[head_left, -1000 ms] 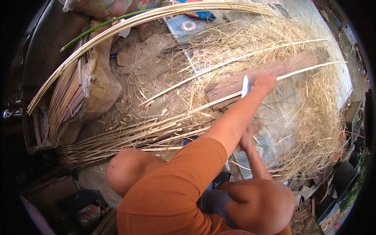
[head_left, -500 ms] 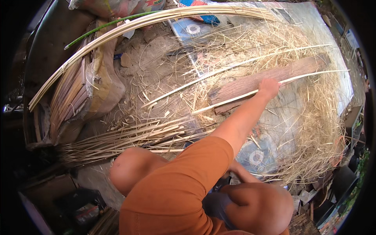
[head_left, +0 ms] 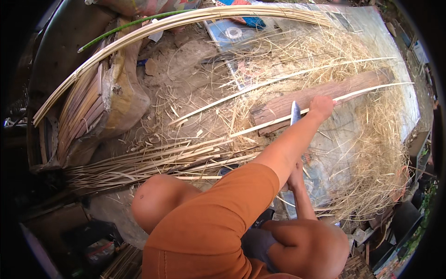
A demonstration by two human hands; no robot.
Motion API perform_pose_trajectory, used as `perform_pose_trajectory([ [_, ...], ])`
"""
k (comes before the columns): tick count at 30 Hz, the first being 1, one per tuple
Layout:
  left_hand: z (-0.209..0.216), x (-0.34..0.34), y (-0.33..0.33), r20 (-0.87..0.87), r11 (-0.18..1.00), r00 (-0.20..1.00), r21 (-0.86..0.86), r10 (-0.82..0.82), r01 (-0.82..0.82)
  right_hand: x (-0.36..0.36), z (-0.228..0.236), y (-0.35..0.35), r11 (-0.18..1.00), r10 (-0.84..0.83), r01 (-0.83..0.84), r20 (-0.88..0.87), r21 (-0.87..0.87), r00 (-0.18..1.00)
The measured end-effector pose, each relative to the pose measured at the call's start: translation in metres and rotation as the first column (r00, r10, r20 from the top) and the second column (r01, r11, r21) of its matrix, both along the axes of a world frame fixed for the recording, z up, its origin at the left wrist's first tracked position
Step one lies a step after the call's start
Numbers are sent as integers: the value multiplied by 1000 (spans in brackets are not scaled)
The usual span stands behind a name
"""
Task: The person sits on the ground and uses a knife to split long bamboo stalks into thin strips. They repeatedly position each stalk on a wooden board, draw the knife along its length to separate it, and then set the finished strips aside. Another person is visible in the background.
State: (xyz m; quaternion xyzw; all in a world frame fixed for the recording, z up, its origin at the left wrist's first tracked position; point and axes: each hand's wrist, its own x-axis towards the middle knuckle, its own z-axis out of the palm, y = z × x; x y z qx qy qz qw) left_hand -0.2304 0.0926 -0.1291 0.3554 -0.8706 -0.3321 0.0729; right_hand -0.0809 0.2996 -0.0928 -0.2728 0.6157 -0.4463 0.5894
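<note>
My left hand [head_left: 321, 108] reaches out to the right, closed around a long pale bamboo strip [head_left: 362, 92]. This strip runs along the near edge of a weathered wooden plank [head_left: 320, 92]. Beneath my left forearm, my right hand [head_left: 295, 177] is partly hidden, with its fingers closed. A knife blade [head_left: 295, 112] sticks up beyond the forearm, in line with the right hand, and meets the strip beside the plank. The knife's handle is covered by my left arm. A second bamboo strip [head_left: 251, 88] lies farther off, apart from both hands.
Split strips [head_left: 153, 160] lie heaped at left, beyond my knee. A bundle of long strips [head_left: 186, 22] and a green stalk [head_left: 118, 29] arch across the back. Curly shavings [head_left: 378, 153] cover much of the sheet at right. A bulky wrapped bundle [head_left: 123, 93] stands at left.
My right hand has risen from beside my knee, and the knife blade has come into view against the strip. My left hand keeps its hold, nearly in place.
</note>
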Motion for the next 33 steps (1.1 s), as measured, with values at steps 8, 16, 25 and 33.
perform_pose_trajectory([
  [8, 4, -10, 13, -113, 1000, 994, 6, -9, 10, 23, 35, -7, 818, 564, -549, -47, 170, 825],
  [16, 17, 43, -50, 430, 784, 794, -259, -430, 565, 11, -26, 16, 933, -353, 321, 255, 160, 900],
  [25, 127, 239, -162, 721, 725, 613, -228, -323, 650, 13, -25, 15, 955, -294, 295, -36, 32, 955],
  [33, 77, 414, -175, 791, 966, 582, 48, -191, 252, 11, 13, 17, 974, -224, 169, -630, -148, 744],
])
